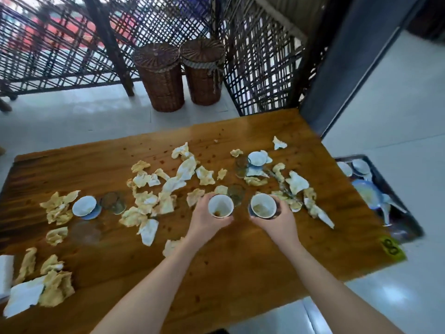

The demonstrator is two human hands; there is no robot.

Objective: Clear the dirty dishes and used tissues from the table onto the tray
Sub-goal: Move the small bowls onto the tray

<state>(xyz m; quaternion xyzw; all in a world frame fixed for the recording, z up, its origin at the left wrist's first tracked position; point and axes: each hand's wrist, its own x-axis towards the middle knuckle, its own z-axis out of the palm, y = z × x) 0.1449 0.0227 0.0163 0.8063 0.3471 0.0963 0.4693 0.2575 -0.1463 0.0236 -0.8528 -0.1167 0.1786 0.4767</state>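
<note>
My left hand [204, 219] grips a white cup [220, 205] with brown dregs over the middle of the wooden table [228, 273]. Just to its right, my right hand [279, 220] grips a second, dark-sided cup [263, 205] holding pale residue. Several crumpled, yellow-stained tissues [147, 203] lie scattered across the table. A blue-and-white bowl [84, 206] stands at the left, another bowl [257, 159] tilts at the back right, and clear glasses [113, 202] stand among the tissues. The dark tray [407, 220] sits lower, off the table's right edge, holding bowls and spoons.
Two wicker baskets [178, 75] stand on the floor behind the table against a dark lattice screen [260, 68]. A white tissue stack [6, 273] lies at the table's left edge. A yellow sticker [392, 247] marks the table's right corner.
</note>
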